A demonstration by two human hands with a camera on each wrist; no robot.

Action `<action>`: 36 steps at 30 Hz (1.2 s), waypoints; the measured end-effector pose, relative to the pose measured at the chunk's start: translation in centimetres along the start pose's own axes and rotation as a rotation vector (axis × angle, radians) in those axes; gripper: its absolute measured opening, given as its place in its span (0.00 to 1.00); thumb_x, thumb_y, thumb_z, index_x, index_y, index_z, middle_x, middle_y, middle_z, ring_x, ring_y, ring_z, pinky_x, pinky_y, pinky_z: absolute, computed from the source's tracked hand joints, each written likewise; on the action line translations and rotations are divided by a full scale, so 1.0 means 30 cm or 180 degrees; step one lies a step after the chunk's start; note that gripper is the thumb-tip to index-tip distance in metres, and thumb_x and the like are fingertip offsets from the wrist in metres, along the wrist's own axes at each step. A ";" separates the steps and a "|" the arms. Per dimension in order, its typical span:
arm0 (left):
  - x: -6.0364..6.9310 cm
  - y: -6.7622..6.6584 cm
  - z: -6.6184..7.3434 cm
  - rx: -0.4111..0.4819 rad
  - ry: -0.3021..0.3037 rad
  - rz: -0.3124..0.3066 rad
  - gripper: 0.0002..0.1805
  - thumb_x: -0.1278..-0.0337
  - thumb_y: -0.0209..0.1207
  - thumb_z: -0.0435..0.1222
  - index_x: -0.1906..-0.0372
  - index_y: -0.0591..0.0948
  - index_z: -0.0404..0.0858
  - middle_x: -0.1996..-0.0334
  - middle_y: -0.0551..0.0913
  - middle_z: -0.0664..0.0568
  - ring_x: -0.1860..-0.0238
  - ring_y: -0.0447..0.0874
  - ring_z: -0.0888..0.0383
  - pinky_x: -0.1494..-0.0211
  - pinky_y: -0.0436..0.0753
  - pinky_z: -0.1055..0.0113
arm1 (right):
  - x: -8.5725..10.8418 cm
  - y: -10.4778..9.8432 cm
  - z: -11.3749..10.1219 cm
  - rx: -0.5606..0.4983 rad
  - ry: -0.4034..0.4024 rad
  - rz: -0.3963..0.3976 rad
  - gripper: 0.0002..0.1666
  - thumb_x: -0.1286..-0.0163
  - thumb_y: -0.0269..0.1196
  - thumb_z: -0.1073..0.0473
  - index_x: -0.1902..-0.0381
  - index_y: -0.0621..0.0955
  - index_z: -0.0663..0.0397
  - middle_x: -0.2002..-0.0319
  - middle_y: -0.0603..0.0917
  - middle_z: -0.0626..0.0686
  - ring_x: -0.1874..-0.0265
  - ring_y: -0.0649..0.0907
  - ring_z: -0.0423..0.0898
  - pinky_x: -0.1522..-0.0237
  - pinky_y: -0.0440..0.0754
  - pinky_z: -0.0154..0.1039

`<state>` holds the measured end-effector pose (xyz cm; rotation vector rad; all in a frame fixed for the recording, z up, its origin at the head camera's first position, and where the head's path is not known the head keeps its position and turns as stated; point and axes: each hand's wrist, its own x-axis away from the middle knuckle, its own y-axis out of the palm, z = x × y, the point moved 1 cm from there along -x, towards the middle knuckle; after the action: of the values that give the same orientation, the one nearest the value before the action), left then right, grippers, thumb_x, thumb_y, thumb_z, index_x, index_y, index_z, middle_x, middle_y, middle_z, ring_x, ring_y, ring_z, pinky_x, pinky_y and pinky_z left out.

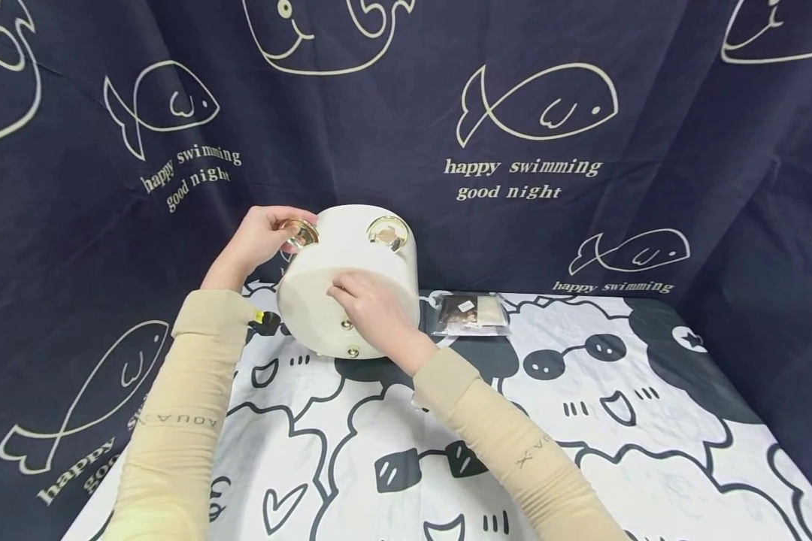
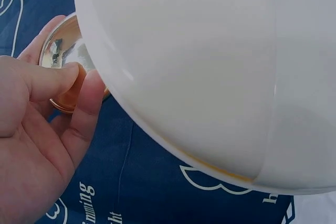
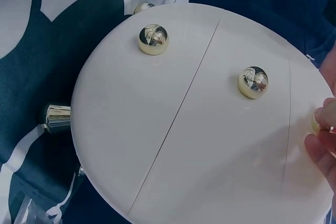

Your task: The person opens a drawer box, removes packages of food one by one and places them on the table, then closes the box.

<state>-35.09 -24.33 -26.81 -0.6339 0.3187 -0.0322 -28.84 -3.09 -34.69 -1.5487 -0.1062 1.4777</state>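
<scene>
Currently pinching a gold disc [image 1: 304, 233] on the side of the white drum [image 1: 311, 300] with the left grip [image 1: 260, 237], and a small foot [image 3: 314, 123] on its underside with the right grip [image 1: 372, 304], both drawn close. Tipped near the back of the printed cloth [image 1: 582, 406]. Cannot see inside. Just beside, in a clear bag [image 1: 474, 332]: dark piece [image 1: 452, 314], cream piece [image 1: 490, 312].

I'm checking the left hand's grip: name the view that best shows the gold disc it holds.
Left wrist: the gold disc appears largest, with the thumb of the left hand across it, though the white container hides part. Head shows it smaller; right wrist misses it.
</scene>
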 end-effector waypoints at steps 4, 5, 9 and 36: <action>-0.003 0.001 -0.002 0.0101 0.0094 -0.0082 0.20 0.36 0.51 0.25 0.42 0.78 0.42 0.50 0.82 0.44 0.63 0.82 0.58 0.69 0.85 0.71 | 0.002 -0.001 0.004 -0.0021 0.0029 -0.0032 0.17 0.40 0.59 0.73 0.54 0.82 0.56 0.55 0.79 0.52 0.52 0.78 0.45 0.43 0.76 0.32; -0.003 0.000 -0.004 0.0145 0.0090 -0.0095 0.22 0.36 0.50 0.24 0.41 0.77 0.43 0.49 0.81 0.43 0.62 0.82 0.58 0.69 0.86 0.71 | 0.003 0.000 0.005 -0.0020 0.0036 -0.0038 0.17 0.40 0.59 0.73 0.54 0.82 0.56 0.55 0.79 0.52 0.52 0.78 0.45 0.43 0.75 0.32; 0.002 -0.001 -0.017 0.0409 -0.0046 -0.0074 0.23 0.37 0.50 0.23 0.40 0.76 0.42 0.45 0.79 0.45 0.58 0.82 0.61 0.66 0.88 0.67 | 0.003 -0.003 0.006 -0.0039 0.0043 -0.0030 0.17 0.40 0.59 0.73 0.54 0.82 0.57 0.55 0.79 0.52 0.52 0.78 0.45 0.44 0.75 0.32; 0.019 -0.001 -0.045 0.1145 -0.0025 0.0135 0.17 0.42 0.55 0.22 0.49 0.82 0.36 0.60 0.85 0.56 0.60 0.84 0.61 0.62 0.87 0.68 | 0.065 -0.025 0.005 -0.0359 -0.0099 0.0442 0.17 0.39 0.59 0.71 0.53 0.81 0.53 0.57 0.80 0.53 0.55 0.79 0.47 0.50 0.79 0.34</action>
<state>-34.96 -25.22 -27.98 -0.2704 0.3093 -0.0451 -28.06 -1.36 -35.57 -1.6519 -0.1034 1.6288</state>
